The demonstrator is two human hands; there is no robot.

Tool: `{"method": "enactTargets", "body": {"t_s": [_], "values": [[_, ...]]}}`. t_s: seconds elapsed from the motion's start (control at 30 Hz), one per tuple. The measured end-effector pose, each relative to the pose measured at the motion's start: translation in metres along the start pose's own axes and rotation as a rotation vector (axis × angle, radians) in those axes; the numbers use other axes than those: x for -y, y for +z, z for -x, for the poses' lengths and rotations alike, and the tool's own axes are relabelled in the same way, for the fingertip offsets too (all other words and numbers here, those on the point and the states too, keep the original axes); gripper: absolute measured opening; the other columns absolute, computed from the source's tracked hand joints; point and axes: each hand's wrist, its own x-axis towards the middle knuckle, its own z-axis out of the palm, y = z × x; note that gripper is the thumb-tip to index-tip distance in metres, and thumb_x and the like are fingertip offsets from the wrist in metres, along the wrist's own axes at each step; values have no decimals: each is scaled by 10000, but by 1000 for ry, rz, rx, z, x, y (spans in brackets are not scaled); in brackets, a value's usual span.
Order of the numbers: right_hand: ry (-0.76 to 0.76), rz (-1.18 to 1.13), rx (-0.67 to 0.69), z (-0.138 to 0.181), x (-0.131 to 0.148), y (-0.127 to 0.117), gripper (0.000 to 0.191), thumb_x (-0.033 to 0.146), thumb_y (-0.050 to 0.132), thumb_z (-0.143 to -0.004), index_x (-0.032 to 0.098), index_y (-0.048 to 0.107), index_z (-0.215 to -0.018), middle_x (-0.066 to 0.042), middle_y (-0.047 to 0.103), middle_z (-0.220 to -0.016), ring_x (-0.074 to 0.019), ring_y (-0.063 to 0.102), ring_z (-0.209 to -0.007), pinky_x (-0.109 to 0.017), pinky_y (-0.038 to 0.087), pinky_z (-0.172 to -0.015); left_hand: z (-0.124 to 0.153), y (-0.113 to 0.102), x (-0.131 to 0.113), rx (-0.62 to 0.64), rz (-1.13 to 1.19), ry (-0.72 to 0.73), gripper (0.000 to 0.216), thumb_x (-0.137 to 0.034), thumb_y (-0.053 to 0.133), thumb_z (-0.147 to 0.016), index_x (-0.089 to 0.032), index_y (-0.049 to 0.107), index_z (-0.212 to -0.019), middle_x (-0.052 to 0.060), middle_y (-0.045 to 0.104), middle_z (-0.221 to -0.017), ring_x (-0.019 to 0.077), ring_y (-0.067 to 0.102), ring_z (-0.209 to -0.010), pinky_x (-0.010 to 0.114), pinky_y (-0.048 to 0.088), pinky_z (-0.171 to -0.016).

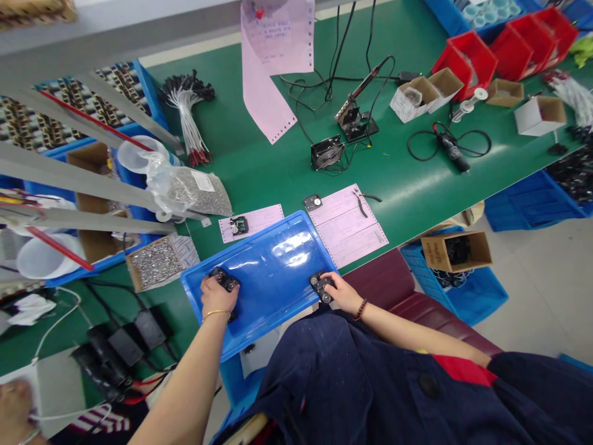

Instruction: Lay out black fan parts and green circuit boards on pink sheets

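Note:
A shallow blue tray (271,266) lies at the near edge of the green bench. My left hand (214,298) rests at the tray's left end, fingers closed on a small black part (223,279). My right hand (341,292) sits at the tray's right corner, fingers closed on another small black part (321,285) with round silver spots. A similar black part (239,225) lies on a pink slip behind the tray, and one more (313,202) sits on the pink forms to the right.
A soldering iron on its stand (356,114), a small fan (328,153) and cables stand mid-bench. Bag of screws (197,193) and box of screws (155,262) at left. Red bins (467,62) and cardboard boxes at back right. Another person's hand (13,408) bottom left.

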Motion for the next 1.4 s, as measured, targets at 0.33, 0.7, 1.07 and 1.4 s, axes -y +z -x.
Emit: {"method": "enactTargets", "body": {"t_s": [0.33, 0.7, 1.07, 1.4], "values": [[50, 8, 5, 2, 2, 1, 256, 222, 521, -862, 214, 573, -1112, -19, 647, -984, -196, 610, -955, -354, 470, -921, 0, 8, 4, 23, 137, 39, 846, -118, 591, -738, -95, 220, -1498, 243, 332, -1507, 389, 413, -1375, 515, 362, -1146], [31, -26, -10, -1, 0, -5, 266, 212, 519, -833, 216, 578, -1092, -16, 649, -990, -193, 615, -937, -329, 480, -876, 5, 18, 10, -65, 350, 45, 515, -283, 698, -768, -139, 486, -1214, 207, 333, -1446, 472, 390, -1345, 605, 358, -1107], [3, -84, -25, 1, -24, -19, 351, 356, 537, -790, 209, 601, -1102, -40, 652, -1029, -213, 607, -954, -360, 478, -891, 15, 34, 13, -146, 257, 39, 661, -180, 735, -740, -128, 427, -1323, 217, 344, -1415, 341, 403, -1371, 489, 346, -1153], [19, -162, -30, -2, -32, -17, 369, 391, 573, -761, 216, 608, -1085, -49, 652, -992, -222, 607, -910, -365, 496, -826, 13, 31, -8, -70, 98, -250, 865, -482, 706, -790, -62, 302, -1430, 286, 420, -1379, 404, 498, -1286, 498, 432, -1045]]}}
